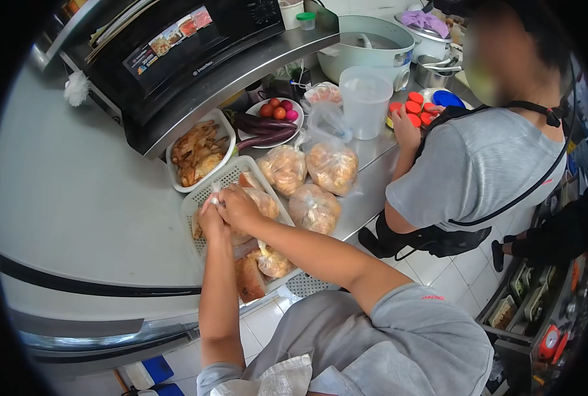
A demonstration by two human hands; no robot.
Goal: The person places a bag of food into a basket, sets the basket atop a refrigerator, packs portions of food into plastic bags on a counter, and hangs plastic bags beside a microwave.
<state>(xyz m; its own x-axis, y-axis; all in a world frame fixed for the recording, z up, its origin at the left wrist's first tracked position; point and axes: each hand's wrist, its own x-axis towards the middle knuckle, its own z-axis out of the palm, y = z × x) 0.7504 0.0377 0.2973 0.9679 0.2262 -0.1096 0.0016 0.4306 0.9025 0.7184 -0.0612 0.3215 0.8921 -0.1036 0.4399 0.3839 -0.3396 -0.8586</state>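
Note:
My left hand (212,220) and my right hand (238,207) are close together over a perforated white basket (246,165). Both have their fingers closed around the gathered neck of a clear plastic bag (216,189). My hands partly cover the bag's body, so its contents are hard to make out. In the basket lie another tied bag of pale orange-brown food (273,261) and some brown pieces (247,280). Just right of the basket, several filled bags (313,208) sit on the steel counter.
Behind the basket stands a white tub of cooked poultry (225,153). A plate holds eggplants (267,129) and round red items (279,113). Farther right are a clear jug (366,105) and a large pot (330,59). A co-worker (478,165) handles red-lidded jars (414,107).

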